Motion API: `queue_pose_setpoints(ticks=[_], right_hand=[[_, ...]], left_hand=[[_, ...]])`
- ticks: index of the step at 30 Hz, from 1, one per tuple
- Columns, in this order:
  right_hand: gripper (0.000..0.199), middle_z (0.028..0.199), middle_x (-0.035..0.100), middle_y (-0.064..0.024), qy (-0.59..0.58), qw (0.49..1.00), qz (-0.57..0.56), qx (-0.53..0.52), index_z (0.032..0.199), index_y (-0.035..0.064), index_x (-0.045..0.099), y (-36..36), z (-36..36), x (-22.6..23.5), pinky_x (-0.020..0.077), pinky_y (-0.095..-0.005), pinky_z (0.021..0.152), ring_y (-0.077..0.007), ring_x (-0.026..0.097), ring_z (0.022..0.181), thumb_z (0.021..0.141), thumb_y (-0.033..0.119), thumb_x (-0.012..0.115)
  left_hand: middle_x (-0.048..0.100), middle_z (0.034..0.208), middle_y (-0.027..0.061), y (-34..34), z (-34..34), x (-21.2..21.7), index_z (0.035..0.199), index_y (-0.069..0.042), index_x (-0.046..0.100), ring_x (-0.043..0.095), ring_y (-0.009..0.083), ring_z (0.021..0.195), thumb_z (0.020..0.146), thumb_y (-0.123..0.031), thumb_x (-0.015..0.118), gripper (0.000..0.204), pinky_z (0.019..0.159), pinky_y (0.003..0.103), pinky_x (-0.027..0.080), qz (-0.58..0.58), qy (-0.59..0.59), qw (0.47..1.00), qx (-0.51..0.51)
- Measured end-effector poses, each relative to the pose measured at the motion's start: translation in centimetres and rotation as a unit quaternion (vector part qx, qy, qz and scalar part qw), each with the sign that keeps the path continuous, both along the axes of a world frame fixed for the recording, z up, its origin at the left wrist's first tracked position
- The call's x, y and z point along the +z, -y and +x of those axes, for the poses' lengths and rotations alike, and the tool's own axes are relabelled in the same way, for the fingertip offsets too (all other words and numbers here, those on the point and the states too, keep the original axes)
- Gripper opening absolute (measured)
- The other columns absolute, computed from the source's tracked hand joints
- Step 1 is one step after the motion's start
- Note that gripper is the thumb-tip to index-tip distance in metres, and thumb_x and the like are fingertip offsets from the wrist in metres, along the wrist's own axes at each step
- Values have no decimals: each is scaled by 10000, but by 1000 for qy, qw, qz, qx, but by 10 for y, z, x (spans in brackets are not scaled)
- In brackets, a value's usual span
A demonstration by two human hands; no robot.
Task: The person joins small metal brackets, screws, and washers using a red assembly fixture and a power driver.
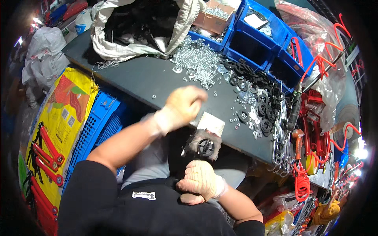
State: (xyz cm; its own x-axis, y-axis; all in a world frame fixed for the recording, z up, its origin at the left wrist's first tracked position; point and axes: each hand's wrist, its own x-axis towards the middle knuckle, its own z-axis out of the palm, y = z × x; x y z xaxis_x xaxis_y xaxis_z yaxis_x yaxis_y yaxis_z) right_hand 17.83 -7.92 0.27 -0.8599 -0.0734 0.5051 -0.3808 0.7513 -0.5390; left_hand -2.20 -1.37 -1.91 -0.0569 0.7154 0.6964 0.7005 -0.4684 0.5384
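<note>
The left hand (182, 107), gloved in a thin pale glove, is hovering blurred over the near edge of the dark worktable (130, 78), fingers curled inward; whether it is pinching anything, I cannot tell. The right hand (201, 181), gloved the same way, is sitting close to the body in a loose fist, and its grip is also hidden from view. Just above it, a small clear bag holding a black wheel-like part (204, 144) is lying at the table's edge, touching a small pale square packet (211, 123) beside it.

Farther back, a heap of silvery nuts and washers (197, 59) is spreading across the table, with black rubber rings (256, 98) scattered to its right. Blue plastic bins (252, 43) are lining the far edge (one holding a brown cardboard box (214, 17) of metal parts). A grey woven sack (134, 27) is gaping open at the back left. Below the table's left side, a yellow printed sack (59, 129) with red tool pictures is leaning against a blue crate (96, 129).
</note>
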Motion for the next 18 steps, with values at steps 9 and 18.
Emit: queue_pose_setpoints(ticks=[9, 18], right_hand=[[248, 969, 668, -113, 17, 860, -100, -499, 940, 85, 683, -153, -17, 36, 496, -388, 811, -321, 628, 907, 749, 243, 689], [197, 978, 635, -140, 37, 738, 215, -639, 901, 98, 678, -271, 4, 23, 500, -434, 777, -342, 603, 910, 872, 279, 604]], left_hand=[[681, 932, 216, -155, 12, 18, 917, -12, 708, 667, 363, 916, 799, -108, 565, 209, 803, 421, 531, -320, -287, 899, 86], [644, 963, 91, -60, 14, 53, 991, -14, 582, 614, 222, 835, 881, -38, 537, 121, 767, 363, 490, -173, 311, 905, -232]])
